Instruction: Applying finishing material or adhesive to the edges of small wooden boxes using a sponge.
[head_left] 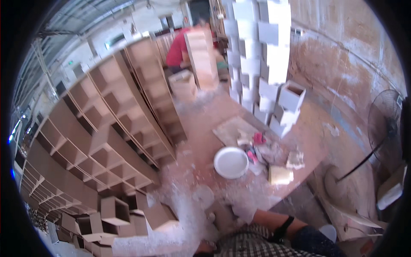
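Brown board shelving (141, 115) is spreading leftward in open square cells. White boxes (252, 38) are towering beyond. Crumpled cloths (276, 154) are lying on the dusty reddish surface (201, 122); beside them, a smooth, round white basin (231, 163) is facing upward, showing its pale inside. Nearer, the right hand (244, 210) is blurring; I'm not managing to tell either hand's grip.

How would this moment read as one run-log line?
right forearm: black-banded, grip unclear; white basin: beside crumpled cloths; brown cubby shelving: left; white box stack: beyond basin; co-worker: red-clad, background
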The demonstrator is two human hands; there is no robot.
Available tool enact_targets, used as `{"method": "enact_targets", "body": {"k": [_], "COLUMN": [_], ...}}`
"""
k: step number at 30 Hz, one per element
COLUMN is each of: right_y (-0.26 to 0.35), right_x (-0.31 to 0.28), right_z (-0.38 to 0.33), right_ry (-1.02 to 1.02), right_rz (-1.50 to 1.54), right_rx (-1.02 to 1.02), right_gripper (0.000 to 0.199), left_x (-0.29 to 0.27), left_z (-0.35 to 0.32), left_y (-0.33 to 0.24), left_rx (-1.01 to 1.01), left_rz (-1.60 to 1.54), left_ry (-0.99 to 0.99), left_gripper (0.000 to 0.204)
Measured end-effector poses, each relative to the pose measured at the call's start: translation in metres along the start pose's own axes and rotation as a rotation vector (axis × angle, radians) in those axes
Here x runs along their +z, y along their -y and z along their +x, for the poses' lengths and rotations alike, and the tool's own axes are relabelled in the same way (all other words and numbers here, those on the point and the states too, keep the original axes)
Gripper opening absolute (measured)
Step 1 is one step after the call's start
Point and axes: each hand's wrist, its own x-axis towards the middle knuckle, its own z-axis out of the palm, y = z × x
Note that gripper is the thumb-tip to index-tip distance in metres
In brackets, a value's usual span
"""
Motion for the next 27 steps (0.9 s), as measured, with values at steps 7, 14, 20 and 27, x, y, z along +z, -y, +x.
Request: {"method": "enact_targets", "body": {"k": [7,14,20,27], "right_y": [0.012,-0.031,-0.002,-0.004], "right_x": [-0.058,-0.04,-0.042,-0.084], "right_z": [0.015,0.01,0.018,0.053], "right_ry": [0.754,0.995,0.777,0.697], "right_rz": [-0.199,-0.258,0.37,0.252], "right_rx": [0.376,-0.025,0.322,0.808], "right_gripper": [0.042,0.025,0.016,0.027], "left_x": [0.059,0.054,0.027,0.046], "left_z": [0.0,0.01,0.027,0.005], "left_y": [-0.035,-0.037,-0.011,-0.039], "left_rx": [0.096,0.144,0.023,0.11], "left_rz": [-0.536,-0.425,-0.591,-0.518], "left_ry": [0.271,0.228,0.313,0.271], "left_gripper": [0.067,0.075,0.077,0.072]}}
